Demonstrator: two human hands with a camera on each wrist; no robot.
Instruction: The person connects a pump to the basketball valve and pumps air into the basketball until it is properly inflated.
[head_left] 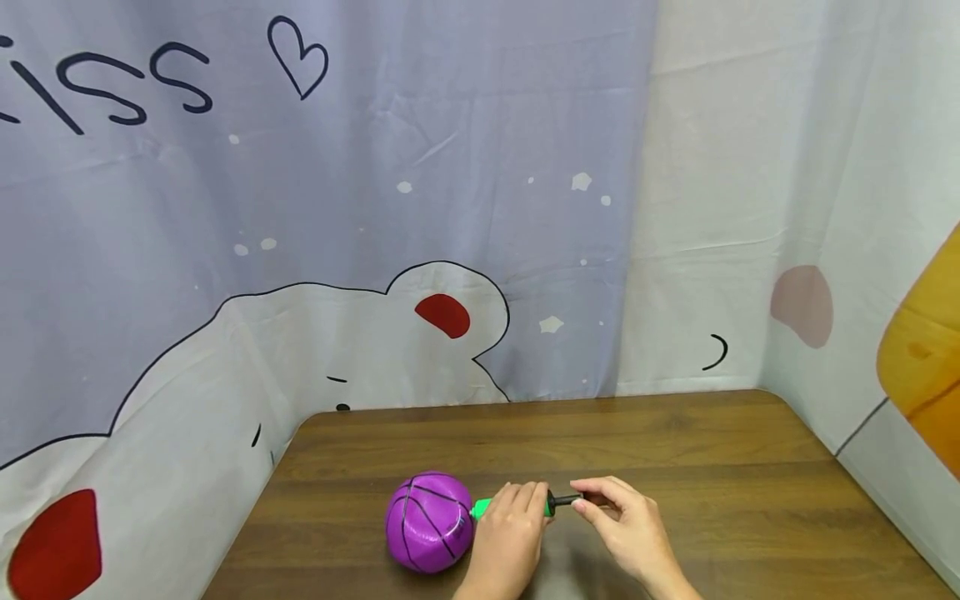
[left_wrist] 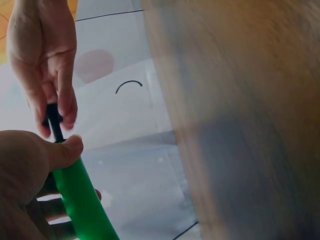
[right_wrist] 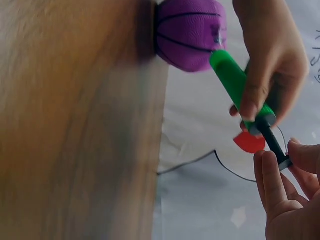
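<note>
A purple ball (head_left: 429, 523) with black lines, patterned like a basketball, sits on the table and looks partly dented. Against its right side points the tip of a green hand pump (right_wrist: 231, 75). My left hand (head_left: 513, 528) grips the pump's green barrel (left_wrist: 82, 200), fingers wrapped over it and thumb near its end. A short length of black rod (head_left: 567, 500) shows between the two hands. My right hand (head_left: 628, 527) pinches the black handle (right_wrist: 285, 163) at the rod's end between thumb and fingers.
The brown wooden table (head_left: 712, 450) runs under both hands. Behind it and along the sides hangs a printed cloth (head_left: 450, 167) with cartoon shapes, a heart and lettering.
</note>
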